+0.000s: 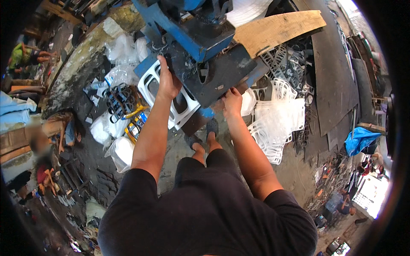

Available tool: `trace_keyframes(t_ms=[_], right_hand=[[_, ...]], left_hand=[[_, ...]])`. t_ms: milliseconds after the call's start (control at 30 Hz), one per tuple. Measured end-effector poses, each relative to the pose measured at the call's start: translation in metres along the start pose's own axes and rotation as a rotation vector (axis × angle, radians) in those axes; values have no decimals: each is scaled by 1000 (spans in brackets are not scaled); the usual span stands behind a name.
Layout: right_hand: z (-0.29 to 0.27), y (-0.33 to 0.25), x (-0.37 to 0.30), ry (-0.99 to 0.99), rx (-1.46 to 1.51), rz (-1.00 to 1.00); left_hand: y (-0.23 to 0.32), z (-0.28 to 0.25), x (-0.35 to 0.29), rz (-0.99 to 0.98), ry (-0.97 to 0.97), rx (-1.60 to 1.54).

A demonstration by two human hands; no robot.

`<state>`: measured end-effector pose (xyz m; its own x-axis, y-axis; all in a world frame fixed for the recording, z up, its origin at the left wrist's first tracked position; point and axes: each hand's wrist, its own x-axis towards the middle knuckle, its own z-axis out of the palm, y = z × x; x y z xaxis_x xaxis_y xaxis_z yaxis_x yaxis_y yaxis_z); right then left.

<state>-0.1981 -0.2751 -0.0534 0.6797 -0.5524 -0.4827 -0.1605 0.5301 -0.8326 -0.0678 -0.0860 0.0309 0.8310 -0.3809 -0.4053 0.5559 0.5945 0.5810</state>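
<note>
My left hand (168,83) lies on a white slotted plastic frame (186,108), one finger stretched out along it. The frame rests at a slant beside the black plate (228,70) of a blue machine (209,45). My right hand (232,102) is at the near right edge of that plate, its fingers curled and closed. What those fingers grip, if anything, is hidden. Below the plate hangs a brown metal part (194,123) with a blue patch beside it.
White slotted frames (279,115) are heaped right of the machine, with dark ones (294,64) behind. A tan board (279,32) juts from the machine. Clear plastic bags (121,49) and black and yellow pieces (136,121) lie left. Dark sheets (335,77) line the right. Other people sit far left.
</note>
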Motion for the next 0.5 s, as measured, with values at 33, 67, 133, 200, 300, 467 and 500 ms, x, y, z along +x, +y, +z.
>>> trace_keyframes(t_ms=[33, 67, 133, 200, 300, 467, 500], right_hand=[[1, -3, 5, 13, -27, -1], [3, -5, 8, 14, -2, -7], [11, -9, 9, 9, 45, -12], [0, -3, 22, -30, -112, -24], [-17, -22, 17, -84, -556, -95], [-19, -219, -28, -212, -1143, -623], [-2, -273, -25, -145, -1211, -837]], left_hand=[[0, 5, 0, 11, 23, 10], [-1, 7, 0, 15, 17, -11], [-2, 5, 2, 25, 12, -57], [-6, 13, 0, 72, 90, -20], [-12, 16, -11, 78, 304, -84], [28, 134, -88, 1417, 483, 586], [63, 183, -108, 1570, 140, 537]])
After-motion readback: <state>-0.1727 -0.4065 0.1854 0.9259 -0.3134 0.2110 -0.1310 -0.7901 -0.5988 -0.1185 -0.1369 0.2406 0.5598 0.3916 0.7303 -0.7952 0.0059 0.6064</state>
